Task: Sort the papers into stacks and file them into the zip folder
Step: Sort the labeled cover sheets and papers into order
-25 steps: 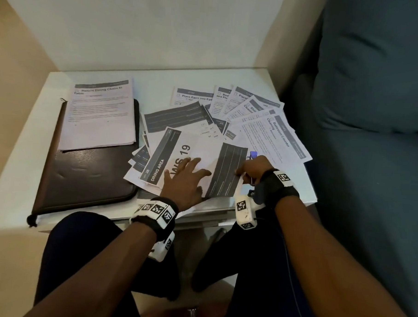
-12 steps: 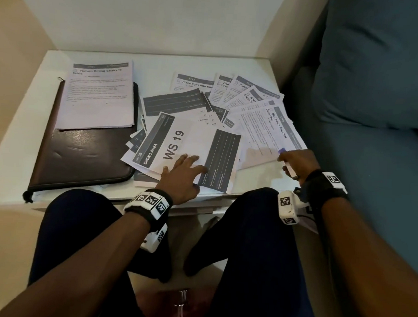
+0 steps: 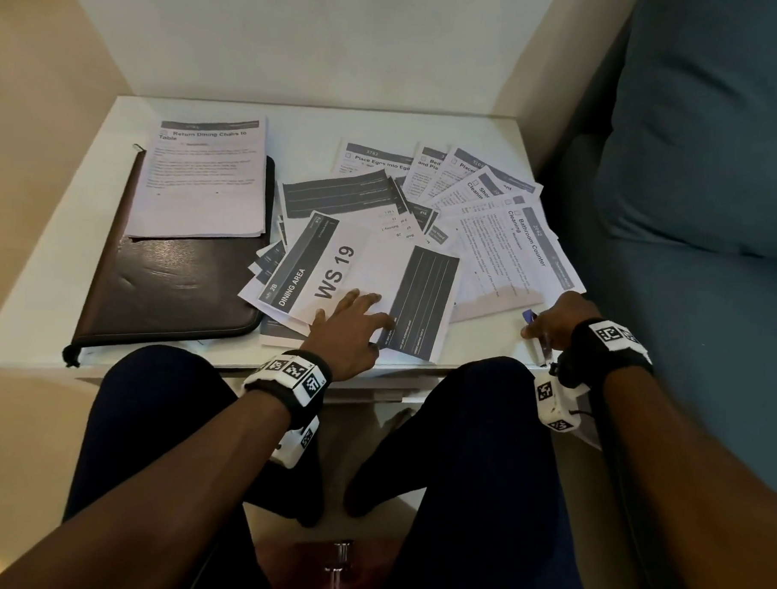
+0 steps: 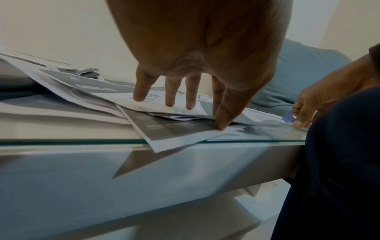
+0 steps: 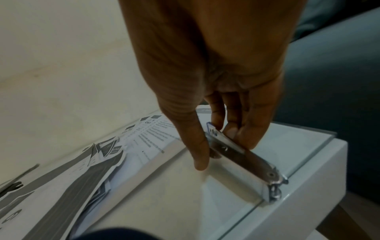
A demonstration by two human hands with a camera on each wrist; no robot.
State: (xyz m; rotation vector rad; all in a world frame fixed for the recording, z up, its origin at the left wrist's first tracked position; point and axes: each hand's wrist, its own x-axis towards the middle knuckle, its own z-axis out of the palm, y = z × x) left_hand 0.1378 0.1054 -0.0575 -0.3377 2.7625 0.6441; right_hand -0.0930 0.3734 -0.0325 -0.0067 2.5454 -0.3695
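Loose printed papers (image 3: 381, 205) lie fanned over the right half of the white table (image 3: 59, 244). My left hand (image 3: 350, 323) rests flat, fingers spread, on the top sheet marked "WS 19" (image 3: 370, 266); the left wrist view shows its fingertips (image 4: 170, 99) pressing that sheet (image 4: 115, 95). A brown zip folder (image 3: 178, 285) lies shut at the left with a neat paper stack (image 3: 204, 184) on its far end. At the table's front right corner my right hand (image 3: 555, 319) (image 5: 224, 151) pinches a small metal stapler (image 5: 252, 159) with a blue tip (image 3: 529, 316), which lies on the tabletop.
A blue-grey sofa (image 3: 692, 218) stands close against the table's right side. Walls close in behind and to the left. My knees sit under the front edge. A "Bathroom Counter Cleaning" sheet (image 3: 504, 255) lies just beyond the right hand.
My right hand has carried the stapler from the middle of the papers to the front right corner and lowered it onto the table. The left hand has stayed on the "WS 19" sheet.
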